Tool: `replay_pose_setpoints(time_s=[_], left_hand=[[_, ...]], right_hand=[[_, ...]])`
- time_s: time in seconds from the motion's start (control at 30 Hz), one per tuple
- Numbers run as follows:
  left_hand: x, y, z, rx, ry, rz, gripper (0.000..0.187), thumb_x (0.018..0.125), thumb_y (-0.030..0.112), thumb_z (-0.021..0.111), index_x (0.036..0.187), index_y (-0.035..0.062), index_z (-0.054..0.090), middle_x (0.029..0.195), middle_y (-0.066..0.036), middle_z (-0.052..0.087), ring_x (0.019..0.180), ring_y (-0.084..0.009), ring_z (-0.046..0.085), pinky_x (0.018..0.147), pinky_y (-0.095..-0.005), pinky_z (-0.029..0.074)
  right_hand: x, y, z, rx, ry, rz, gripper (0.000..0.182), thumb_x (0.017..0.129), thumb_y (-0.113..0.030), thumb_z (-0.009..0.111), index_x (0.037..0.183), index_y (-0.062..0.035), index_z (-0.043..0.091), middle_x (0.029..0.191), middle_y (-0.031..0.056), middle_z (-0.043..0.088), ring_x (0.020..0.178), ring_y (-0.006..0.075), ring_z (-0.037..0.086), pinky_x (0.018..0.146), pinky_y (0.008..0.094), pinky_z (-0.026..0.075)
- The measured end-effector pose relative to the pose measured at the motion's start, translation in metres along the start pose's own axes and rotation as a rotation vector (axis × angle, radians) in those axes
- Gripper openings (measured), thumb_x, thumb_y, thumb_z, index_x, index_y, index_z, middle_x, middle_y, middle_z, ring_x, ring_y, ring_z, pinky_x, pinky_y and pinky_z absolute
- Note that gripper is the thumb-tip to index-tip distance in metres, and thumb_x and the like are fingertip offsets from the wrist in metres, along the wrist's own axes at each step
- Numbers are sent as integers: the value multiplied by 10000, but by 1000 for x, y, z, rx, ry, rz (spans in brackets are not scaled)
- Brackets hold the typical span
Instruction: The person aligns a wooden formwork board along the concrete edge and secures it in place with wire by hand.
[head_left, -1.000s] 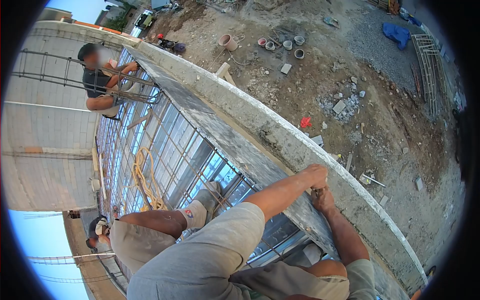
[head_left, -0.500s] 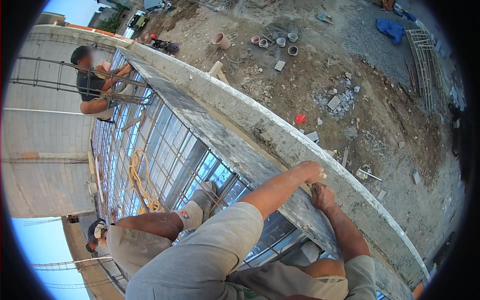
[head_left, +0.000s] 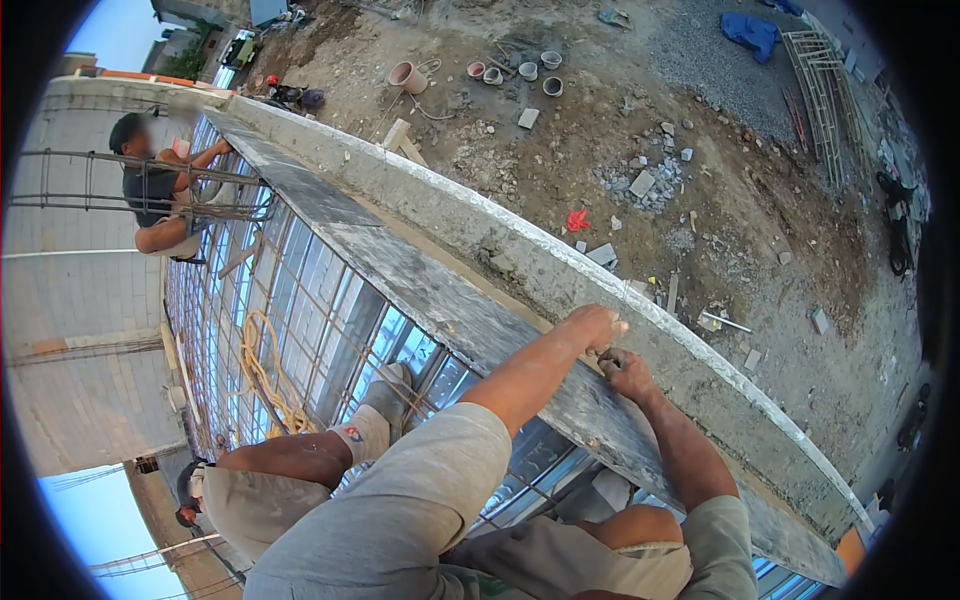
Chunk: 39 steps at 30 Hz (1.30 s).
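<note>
My left hand (head_left: 596, 328) is closed above the gap between a grey board (head_left: 440, 300) and a concrete wall edge (head_left: 560, 262). What it grips is too small to make out. Just below and to the right, my right hand (head_left: 628, 374) is closed at the board's outer edge, its fingers curled and close to my left hand. Its hold is hidden too. The long board runs diagonally beside the wall, over a grid of steel bars (head_left: 330, 290) laid on shiny metal decking.
A person (head_left: 152, 190) crouches at the upper left behind a rebar cage (head_left: 80, 182). Another person's head (head_left: 190, 490) shows at lower left. Yellow rope (head_left: 262, 370) lies on the bars. Buckets (head_left: 408, 77) and rubble (head_left: 645, 180) lie on the ground below.
The whole view has shifted, so the scene sits further left. Both hands remain closed at the board's edge, with little change in their pose. The crouching person's head and arm have moved slightly.
</note>
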<state>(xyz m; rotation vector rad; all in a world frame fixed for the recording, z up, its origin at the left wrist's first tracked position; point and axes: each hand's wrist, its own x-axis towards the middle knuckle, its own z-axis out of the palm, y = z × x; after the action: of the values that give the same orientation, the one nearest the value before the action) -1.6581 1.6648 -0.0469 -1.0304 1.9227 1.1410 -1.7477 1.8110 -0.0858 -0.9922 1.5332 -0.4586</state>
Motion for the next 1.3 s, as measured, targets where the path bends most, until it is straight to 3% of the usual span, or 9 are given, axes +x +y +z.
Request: replay_pose_setpoints(time_s=[0.2, 0.37, 0.53, 0.73, 0.87, 1.03, 1.17, 1.23, 1.3], left_hand=[[22, -14, 26, 113, 196, 96, 470, 937, 435, 458, 1113, 32, 624, 975, -184, 673, 924, -318, 648, 818, -435, 494], [-7, 8, -9, -261, -175, -219, 477, 925, 438, 474, 1161, 49, 618, 1200, -192, 588, 1131, -321, 554, 948, -425, 436], [-7, 3, -1, 6, 73, -45, 456, 919, 418, 492, 1135, 42, 633, 1179, -183, 604, 1130, -318, 557, 957, -421, 432], [-6, 1, -2, 16, 120, -36, 456, 908, 424, 510, 1121, 43, 642, 1183, -180, 602, 1140, -322, 549, 968, -420, 425], [-13, 8, -8, 47, 88, -1, 452, 903, 421, 521, 1118, 43, 643, 1181, -181, 603, 1137, -324, 550, 966, -419, 425], [-12, 11, -4, 70, 65, 16, 451, 898, 428, 523, 1107, 50, 651, 1168, -174, 613, 1131, -321, 555, 961, -416, 428], [-8, 7, 0, 71, 108, 53, 421, 895, 425, 522, 1019, 53, 678, 1087, -180, 642, 1064, -339, 585, 929, -436, 441], [-12, 6, -4, 86, 124, 47, 421, 894, 425, 523, 1015, 53, 679, 1085, -180, 642, 1063, -340, 586, 926, -437, 442], [-14, 6, -5, 99, 140, 40, 421, 894, 425, 523, 1011, 52, 679, 1083, -180, 643, 1061, -340, 586, 924, -438, 443]], right_hand=[[0, -27, -4, -168, -33, 118, 512, 868, -501, 560, 1023, -25, 663, 893, 223, 670, 873, 342, 649, 806, 401, 486], [9, -23, -9, -17, -165, 340, 544, 873, -535, 529, 1035, -35, 667, 791, 195, 674, 728, 306, 668, 706, 397, 500], [10, -25, -9, 8, -144, 274, 362, 843, -275, 654, 984, 57, 631, 683, 120, 616, 567, 176, 601, 517, 319, 485], [13, -13, -9, 449, -123, 411, 222, 796, -108, 667, 942, 57, 639, 673, 121, 611, 549, 194, 603, 480, 308, 496], [17, -14, -12, 443, -129, 460, 170, 787, -105, 680, 850, 51, 654, 653, 127, 622, 526, 200, 610, 470, 309, 494], [34, -8, -19, -89, -351, 436, 215, 758, -144, 715, 597, -14, 657, 549, 49, 627, 484, 157, 594, 504, 335, 483], [31, -13, -23, -236, -375, 437, 186, 749, -175, 692, 621, -40, 675, 605, 76, 657, 554, 218, 639, 557, 355, 502], [30, 0, -16, -371, -265, 67, 165, 736, -222, 680, 672, -70, 684, 693, 148, 665, 668, 310, 656, 633, 404, 518], [25, 3, -11, -450, -160, -42, 177, 739, -248, 670, 709, -74, 681, 725, 169, 659, 707, 337, 648, 658, 430, 516]])
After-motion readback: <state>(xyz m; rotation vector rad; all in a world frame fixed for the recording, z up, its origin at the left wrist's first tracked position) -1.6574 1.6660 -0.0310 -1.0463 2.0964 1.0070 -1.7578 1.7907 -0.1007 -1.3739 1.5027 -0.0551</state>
